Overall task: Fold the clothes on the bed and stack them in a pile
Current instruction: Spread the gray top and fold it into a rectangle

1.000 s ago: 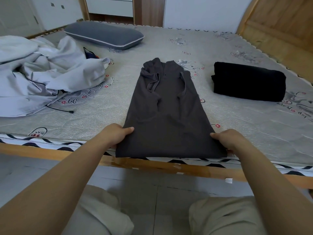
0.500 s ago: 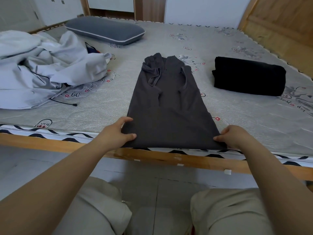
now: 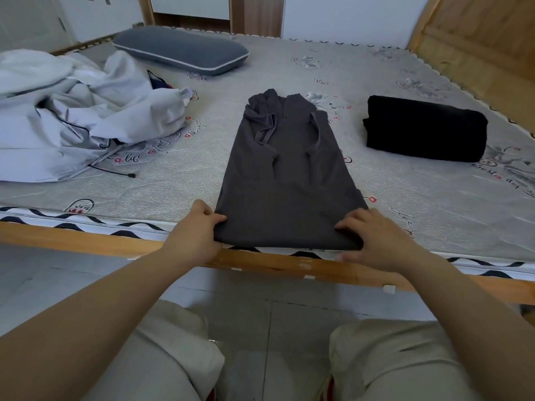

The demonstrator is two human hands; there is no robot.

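Bedding lies crumpled at the upper left of the frame, a pale grey duvet with a thin black cord trailing from it. Beyond it sits a blue-grey pillow with white piping. In the middle, my dark grey garment lies flat and narrow on the printed mattress, its near hem at the wooden bed edge. At right rests a folded black garment, thick and rounded, well apart from the grey one. My left hand pinches the hem's left corner; my right hand grips the right corner, fingers curled over soft, matte cloth.
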